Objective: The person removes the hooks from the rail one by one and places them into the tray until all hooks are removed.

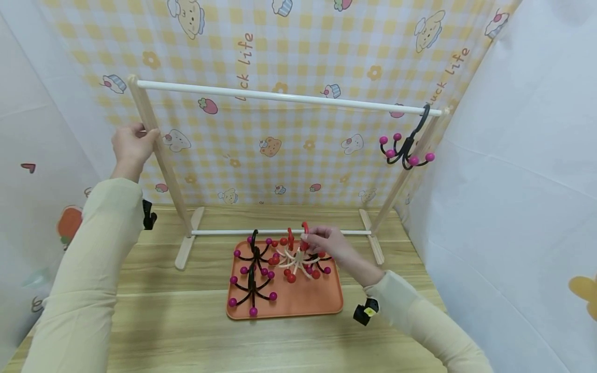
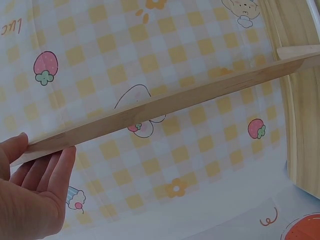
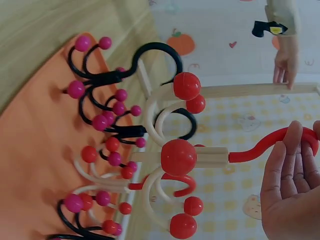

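Right hand point(image 1: 328, 242) pinching cream hook's red loop point(image 3: 272, 141) over orange tray point(image 1: 303, 303), left hand point(image 1: 132, 145) gripping rack's post point(image 1: 160, 155) at ten o'clock.

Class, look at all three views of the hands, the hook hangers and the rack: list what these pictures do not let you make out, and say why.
- Left hand, left wrist view: thumb and wrist cut off by the frame edge.
- Right hand, right wrist view: thumb hidden behind the red hook.
- Orange tray, head view: the count of hangers is unclear, as they overlap in a tangle.
- Rack, left wrist view: only one wooden post shows.
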The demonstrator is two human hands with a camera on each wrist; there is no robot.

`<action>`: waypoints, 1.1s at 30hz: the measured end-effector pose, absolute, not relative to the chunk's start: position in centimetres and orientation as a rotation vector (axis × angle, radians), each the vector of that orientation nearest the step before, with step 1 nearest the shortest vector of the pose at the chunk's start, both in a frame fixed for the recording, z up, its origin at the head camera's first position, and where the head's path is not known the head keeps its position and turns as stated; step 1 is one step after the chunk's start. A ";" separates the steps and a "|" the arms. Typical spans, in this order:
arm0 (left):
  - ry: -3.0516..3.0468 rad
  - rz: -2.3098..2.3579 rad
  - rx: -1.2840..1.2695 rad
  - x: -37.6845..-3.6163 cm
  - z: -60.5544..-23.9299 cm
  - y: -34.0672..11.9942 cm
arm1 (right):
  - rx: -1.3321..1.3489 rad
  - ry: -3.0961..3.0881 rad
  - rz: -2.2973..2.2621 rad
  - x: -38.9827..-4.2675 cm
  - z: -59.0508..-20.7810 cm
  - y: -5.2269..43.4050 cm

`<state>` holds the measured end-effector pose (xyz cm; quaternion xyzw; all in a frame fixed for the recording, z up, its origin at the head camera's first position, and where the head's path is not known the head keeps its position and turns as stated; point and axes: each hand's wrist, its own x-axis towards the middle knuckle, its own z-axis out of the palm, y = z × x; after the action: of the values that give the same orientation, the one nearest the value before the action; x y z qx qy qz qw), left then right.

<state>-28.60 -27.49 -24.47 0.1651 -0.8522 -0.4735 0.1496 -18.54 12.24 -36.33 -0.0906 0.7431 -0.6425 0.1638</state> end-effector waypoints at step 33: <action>-2.409 -1.390 0.450 -31.1 -26.2 -29.6 | -0.153 2.079 -1.819 -15.6 -45.4 11.2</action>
<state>-31.13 -29.60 -26.24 0.1577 -0.8438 -0.4869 0.1614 -15.61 11.17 -45.45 -0.0542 0.7382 -0.6460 0.1865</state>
